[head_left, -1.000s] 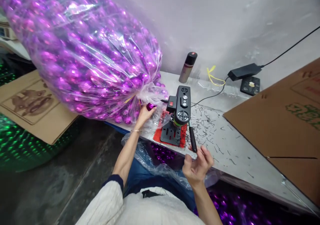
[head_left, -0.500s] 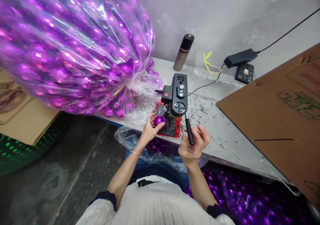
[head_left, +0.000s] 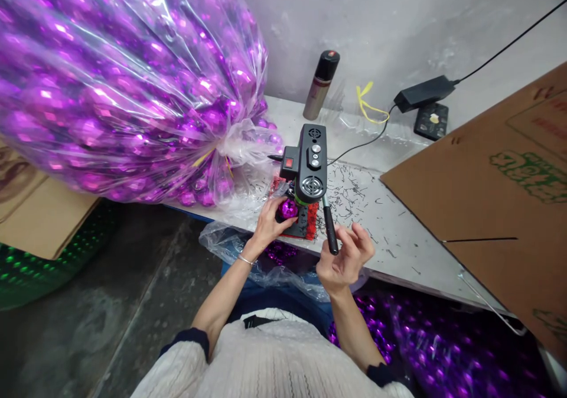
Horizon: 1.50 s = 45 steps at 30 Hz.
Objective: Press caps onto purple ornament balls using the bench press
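A shiny purple faceted bauble (head_left: 289,208) is held in my left hand (head_left: 268,224), with fingers and thumb on either side of it. It sits under the front end of a small black bench machine (head_left: 312,162) with a red switch, over the machine's dark base plate. The lever's black handle (head_left: 330,231) slopes down toward me on the machine's right side. My right hand (head_left: 343,260) has it loosely between thumb and index finger, the other fingers curled and partly spread. A red mat (head_left: 312,221) lies under the base.
A large clear bag (head_left: 177,103) of purple baubles bulges over the table's left side. Behind the machine stands a spray can (head_left: 321,85). A power adapter (head_left: 425,93) lies near the wall, and an open cardboard box (head_left: 487,167) stands right. Dark wire scraps (head_left: 349,191) litter the tabletop.
My left hand has moved the bauble slightly right and inward, under the machine's front end. My right hand stays at the lever handle. The whole view has shifted a little.
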{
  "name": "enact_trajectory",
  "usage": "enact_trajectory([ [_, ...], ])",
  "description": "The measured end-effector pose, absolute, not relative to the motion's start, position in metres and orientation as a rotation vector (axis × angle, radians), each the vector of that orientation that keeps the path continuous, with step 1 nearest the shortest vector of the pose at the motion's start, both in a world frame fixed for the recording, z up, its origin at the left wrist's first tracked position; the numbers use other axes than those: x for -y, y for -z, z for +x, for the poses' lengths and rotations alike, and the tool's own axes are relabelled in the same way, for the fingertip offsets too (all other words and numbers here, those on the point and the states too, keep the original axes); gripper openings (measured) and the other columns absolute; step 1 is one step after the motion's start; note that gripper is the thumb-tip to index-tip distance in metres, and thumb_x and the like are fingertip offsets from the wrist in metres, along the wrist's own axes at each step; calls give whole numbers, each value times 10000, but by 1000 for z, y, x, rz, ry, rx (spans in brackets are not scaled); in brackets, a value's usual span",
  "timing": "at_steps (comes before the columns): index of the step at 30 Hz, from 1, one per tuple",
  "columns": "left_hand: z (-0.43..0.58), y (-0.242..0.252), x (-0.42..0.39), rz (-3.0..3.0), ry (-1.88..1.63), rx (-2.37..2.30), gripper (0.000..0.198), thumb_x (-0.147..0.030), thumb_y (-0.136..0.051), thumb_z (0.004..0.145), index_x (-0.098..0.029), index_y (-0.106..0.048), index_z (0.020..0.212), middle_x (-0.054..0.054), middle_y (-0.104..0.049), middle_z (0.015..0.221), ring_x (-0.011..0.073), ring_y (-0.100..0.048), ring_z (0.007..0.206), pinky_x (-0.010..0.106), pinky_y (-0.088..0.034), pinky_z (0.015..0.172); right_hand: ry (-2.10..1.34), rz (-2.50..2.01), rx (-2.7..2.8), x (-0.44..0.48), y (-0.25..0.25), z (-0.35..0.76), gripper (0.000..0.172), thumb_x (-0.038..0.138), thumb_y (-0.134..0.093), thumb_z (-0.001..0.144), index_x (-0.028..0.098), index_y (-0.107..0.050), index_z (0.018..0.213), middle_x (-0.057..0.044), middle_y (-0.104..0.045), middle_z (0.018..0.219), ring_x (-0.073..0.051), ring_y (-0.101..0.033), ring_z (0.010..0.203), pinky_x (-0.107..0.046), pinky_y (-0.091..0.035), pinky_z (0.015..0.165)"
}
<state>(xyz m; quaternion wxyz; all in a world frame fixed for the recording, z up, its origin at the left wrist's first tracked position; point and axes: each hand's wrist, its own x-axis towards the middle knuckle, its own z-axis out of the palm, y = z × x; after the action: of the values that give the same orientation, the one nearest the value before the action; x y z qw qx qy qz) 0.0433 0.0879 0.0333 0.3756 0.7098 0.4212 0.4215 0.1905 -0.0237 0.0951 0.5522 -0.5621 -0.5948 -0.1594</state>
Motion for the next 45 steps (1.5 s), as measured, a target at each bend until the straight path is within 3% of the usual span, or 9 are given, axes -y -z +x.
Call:
enact_trajectory([
  [11, 40, -24, -89, 1964, -1012, -1033, 596, -499, -809, 829, -198, -612, 1304, 129, -699, 1255, 295, -670, 1191, 475, -536, 1048, 388, -1273, 1427, 31, -93, 193, 553, 123, -607, 903, 237, -516, 1437, -154, -530, 1358, -220, -668, 1077, -350, -658, 780],
  [18, 43, -21, -95, 1946, -1003, -1149, 617, -442, -814, 838, -182, -561, 1338, 132, -702, 1263, 288, -690, 1173, 442, -560, 1016, 425, -1296, 1408, 36, -98, 194, 549, 112, -593, 919, 254, -516, 1443, -147, -538, 1370, -179, -698, 947, -331, -650, 736],
  [29, 24, -28, -109, 1891, -884, -1043, 654, -443, -823, 821, -191, -600, 1382, 151, -684, 1365, 332, -648, 1281, 509, -497, 1124, 375, -1321, 1397, 49, -93, 198, 572, 91, -600, 914, 261, -500, 1450, -141, -518, 1416, -156, -710, 919, -323, -660, 741],
  [37, 12, -15, -121, 1517, -790, -924, 850, -502, -841, 762, -146, -549, 1477, 165, -634, 1452, 348, -630, 1320, 553, -431, 1192, 373, -1344, 1371, 55, -86, 203, 562, 102, -578, 932, 280, -489, 1457, -130, -503, 1426, -144, -709, 919, -301, -672, 704],
  [45, 21, -29, -119, 1857, -747, -1005, 688, -396, -818, 818, -159, -590, 1422, 166, -676, 1386, 346, -648, 1287, 536, -486, 1140, 335, -1337, 1361, 59, -83, 202, 580, 81, -601, 914, 279, -503, 1450, -123, -506, 1423, -142, -702, 941, -293, -675, 724],
])
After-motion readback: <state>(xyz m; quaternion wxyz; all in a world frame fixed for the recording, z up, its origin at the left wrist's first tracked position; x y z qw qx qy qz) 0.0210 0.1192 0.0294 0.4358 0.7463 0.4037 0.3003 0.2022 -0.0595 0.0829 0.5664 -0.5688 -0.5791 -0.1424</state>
